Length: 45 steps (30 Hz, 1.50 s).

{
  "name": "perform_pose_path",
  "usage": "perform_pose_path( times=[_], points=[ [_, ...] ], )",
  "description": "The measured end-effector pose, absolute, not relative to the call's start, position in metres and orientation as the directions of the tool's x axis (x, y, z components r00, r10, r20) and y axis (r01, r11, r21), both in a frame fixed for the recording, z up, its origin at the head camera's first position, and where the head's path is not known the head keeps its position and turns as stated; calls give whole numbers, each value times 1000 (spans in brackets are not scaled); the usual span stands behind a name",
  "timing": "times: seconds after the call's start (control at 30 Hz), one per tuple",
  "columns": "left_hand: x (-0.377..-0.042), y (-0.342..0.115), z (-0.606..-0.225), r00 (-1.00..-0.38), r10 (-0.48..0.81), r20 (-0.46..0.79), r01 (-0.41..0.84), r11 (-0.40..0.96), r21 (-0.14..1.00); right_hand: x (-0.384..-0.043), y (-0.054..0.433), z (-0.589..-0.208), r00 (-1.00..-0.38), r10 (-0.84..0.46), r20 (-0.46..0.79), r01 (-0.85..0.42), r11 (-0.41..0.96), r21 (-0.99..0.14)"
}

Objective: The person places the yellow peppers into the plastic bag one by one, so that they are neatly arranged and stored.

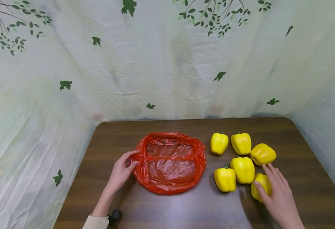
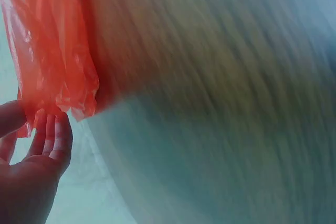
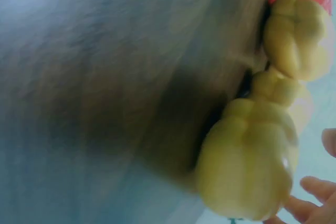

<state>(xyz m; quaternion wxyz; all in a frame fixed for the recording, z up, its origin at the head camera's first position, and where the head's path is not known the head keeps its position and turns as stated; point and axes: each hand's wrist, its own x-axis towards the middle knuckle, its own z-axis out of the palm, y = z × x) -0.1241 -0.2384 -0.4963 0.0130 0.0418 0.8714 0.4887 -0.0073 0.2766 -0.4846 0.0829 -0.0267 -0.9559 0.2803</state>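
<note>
A red plastic bag lies on the table with its mouth spread wide and facing up. My left hand pinches the left edge of its rim between thumb and fingers; the left wrist view shows the red film at the fingertips. To the right, my right hand is at the nearest yellow bell pepper, thumb on its near left and straight fingers past its far right. In the right wrist view, the fingertips are beside the large pepper, the thumb apart from it.
Several more yellow bell peppers, such as the front left one and the back left one, stand between the bag and my right hand. The brown wooden table meets a pale leaf-patterned curtain at its far edge.
</note>
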Motion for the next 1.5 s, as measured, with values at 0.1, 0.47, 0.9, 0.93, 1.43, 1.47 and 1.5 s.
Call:
perform_pose_path(
  times=[0.1,0.47,0.9,0.93,1.43,1.47,1.5],
  points=[
    [-125,-237,-496,-998,60,-32,-2,448,894,-6,283,-486,-990,116,85,49,828,-559],
    [-128,-240,-501,-993,4,-116,-106,375,921,-5,305,-495,-988,89,-123,148,752,-642],
    [-131,-237,-502,-996,18,-84,-73,342,937,-5,321,-495,-897,116,-427,377,704,-601],
    [-131,-237,-502,-996,23,-81,-68,343,937,-4,321,-496,-902,100,-420,364,699,-616],
    [-133,-237,-503,-996,4,-89,-82,354,931,2,323,-490,-948,165,-270,307,692,-653],
    [-134,-236,-503,-996,3,-86,-79,354,932,2,323,-489,-953,175,-249,299,689,-660],
    [-134,-236,-504,-997,4,-82,-76,353,933,1,322,-487,-956,186,-226,291,689,-664]
  ],
)
